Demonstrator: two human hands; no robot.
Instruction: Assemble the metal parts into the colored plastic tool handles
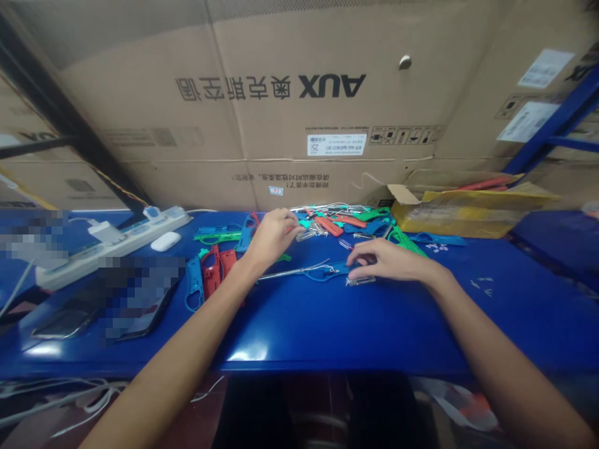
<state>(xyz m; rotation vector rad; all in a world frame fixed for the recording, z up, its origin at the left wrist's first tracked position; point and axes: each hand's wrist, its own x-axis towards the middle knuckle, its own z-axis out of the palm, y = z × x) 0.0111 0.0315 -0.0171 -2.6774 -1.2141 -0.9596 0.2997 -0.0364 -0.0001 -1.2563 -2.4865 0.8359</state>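
My right hand (381,259) has its fingers curled over the end of a blue plastic lighter handle (321,272) lying on the table. From its far end a thin metal rod (285,273) points left, with fine white wires on the handle. A clear, capsule-like part (361,281) shows just beneath those fingers. My left hand (276,234) reaches to the near edge of a heap of parts, fingertips pinched beside a small teal piece (305,223); whatever they hold is hidden. Orange handle pieces (329,226) and green ones (374,214) lie in the heap.
Red handle halves (213,274) lie left of my left forearm. Further left are a white power strip (116,243), a white earbud case (166,241) and partly blurred phones (145,305). An open carton (468,209) stands back right. Large cardboard boxes (281,125) form the back.
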